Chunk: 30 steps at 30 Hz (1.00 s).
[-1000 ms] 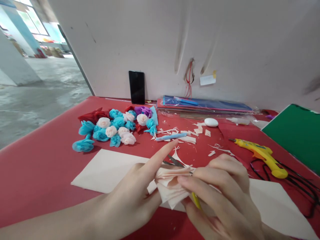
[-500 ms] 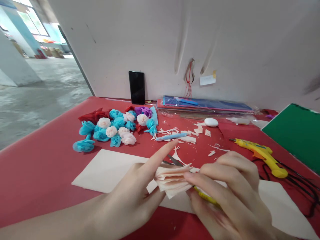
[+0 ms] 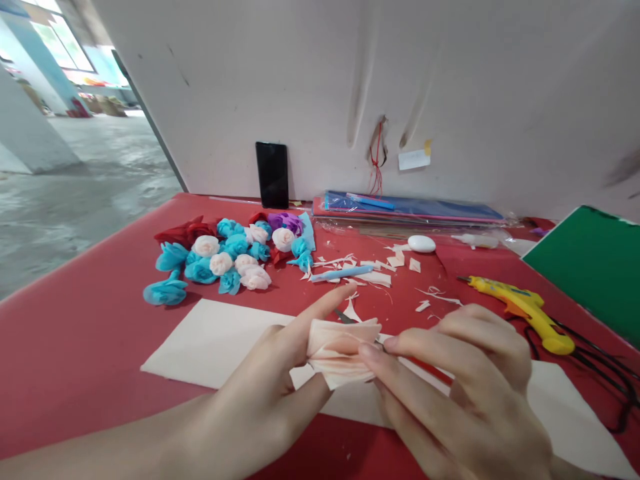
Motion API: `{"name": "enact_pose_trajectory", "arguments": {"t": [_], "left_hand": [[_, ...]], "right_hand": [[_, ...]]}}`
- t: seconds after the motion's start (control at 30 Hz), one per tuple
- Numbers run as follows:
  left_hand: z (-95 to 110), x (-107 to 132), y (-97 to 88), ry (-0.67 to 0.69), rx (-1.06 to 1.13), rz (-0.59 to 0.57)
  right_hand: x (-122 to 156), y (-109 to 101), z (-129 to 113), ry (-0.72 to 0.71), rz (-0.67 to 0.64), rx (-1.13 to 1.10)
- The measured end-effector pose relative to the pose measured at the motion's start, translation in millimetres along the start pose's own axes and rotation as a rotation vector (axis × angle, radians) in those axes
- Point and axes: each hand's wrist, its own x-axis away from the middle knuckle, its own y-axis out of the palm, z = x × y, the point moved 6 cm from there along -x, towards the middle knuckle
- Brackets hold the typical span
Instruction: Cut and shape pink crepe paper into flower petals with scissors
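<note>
In the middle of the head view is a small stack of cream crepe paper [image 3: 343, 370], its layers fanned apart along the right side. My left hand [image 3: 270, 380] is closed on the stack's left end, thumb below and index finger stretched out above. My right hand [image 3: 460, 387] pinches the right edge of the layers with its fingertips; the thumb is partly hidden. Dark scissor blades [image 3: 343, 317] poke out behind the stack, while my right hand covers the rest of the scissors. A long cream paper sheet [image 3: 200, 340] lies under both hands.
Blue, cream, red and purple paper flowers [image 3: 230, 257] lie at left. Paper scraps and a light-blue pen [image 3: 343, 273] are in the middle. A yellow glue gun [image 3: 525, 310] with black cable rests at right, near a green board [image 3: 595, 273]. A phone [image 3: 273, 175] leans against the wall.
My right fingertips have shifted slightly along the stack, and the upper layers now open wider and flatter. The scissors' yellow handle has gone out of sight behind my right hand.
</note>
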Motion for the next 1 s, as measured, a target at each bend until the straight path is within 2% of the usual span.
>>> {"name": "enact_pose_trajectory", "arguments": {"t": [0.3, 0.47, 0.6, 0.87, 1.0], "left_hand": [[-4.6, 0.0, 3.1, -0.065, 0.035, -0.089], [-0.2, -1.6, -1.2, -0.001, -0.071, -0.016], [4.6, -1.8, -3.5, 0.031, -0.072, 0.027], [1.9, -5.1, 4.8, -0.041, 0.112, -0.091], [0.9, -4.3, 3.3, -0.020, 0.090, -0.095]], "right_hand": [[-1.4, -2.2, 2.1, -0.021, -0.013, 0.005], [-0.1, -4.6, 1.7, -0.037, -0.035, 0.022], [0.4, -5.8, 0.2, -0.090, -0.066, 0.056], [6.5, -2.7, 2.8, -0.071, -0.077, 0.027], [6.3, -6.0, 1.2, -0.048, -0.050, -0.006]]}}
